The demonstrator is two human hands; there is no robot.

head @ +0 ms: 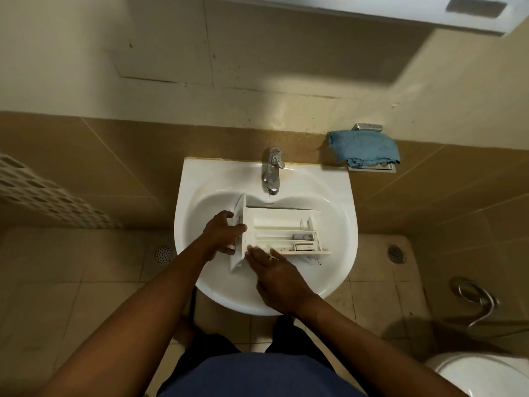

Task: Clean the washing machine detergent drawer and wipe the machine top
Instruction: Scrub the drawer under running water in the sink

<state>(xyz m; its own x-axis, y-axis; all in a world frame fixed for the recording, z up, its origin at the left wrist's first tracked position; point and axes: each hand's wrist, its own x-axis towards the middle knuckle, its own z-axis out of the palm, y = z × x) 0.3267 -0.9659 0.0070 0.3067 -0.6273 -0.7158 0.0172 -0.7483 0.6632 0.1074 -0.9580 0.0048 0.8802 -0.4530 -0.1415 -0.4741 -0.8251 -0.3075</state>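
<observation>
A white detergent drawer point(282, 229) lies inside the white sink point(337, 193), its front panel to the left and its compartments facing up. My left hand point(226, 234) grips the front panel from the left. With straight fingers, my right hand point(272, 267) rests against the drawer's near side wall. A blue cloth point(363, 149) is draped over a metal holder on the wall, right of the tap.
A chrome tap point(272, 170) stands over the back of the basin, with no water visibly running. Dark specks lie in the basin right of the drawer point(313, 262). A toilet point(481, 373) sits at the lower right, a spray hose point(475, 296) above it.
</observation>
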